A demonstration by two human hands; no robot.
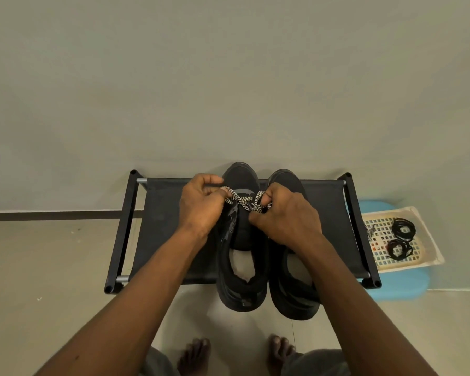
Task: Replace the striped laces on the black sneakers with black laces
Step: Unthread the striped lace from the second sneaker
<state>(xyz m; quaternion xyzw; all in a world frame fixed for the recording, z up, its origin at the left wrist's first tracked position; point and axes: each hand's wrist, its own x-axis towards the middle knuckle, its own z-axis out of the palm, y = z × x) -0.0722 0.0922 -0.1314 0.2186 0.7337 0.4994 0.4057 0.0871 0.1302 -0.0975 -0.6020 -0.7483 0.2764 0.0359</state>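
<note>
Two black sneakers (240,294) stood side by side on a low black shoe rack (163,213). The left hand (201,210) and right hand (291,221) were each clamped on the striped lace (240,200), pinching it above the left one's tongue. Two coiled black laces (404,228) lay in a perforated tray (383,240) on a blue stool (407,286), to the rack's right.
</note>
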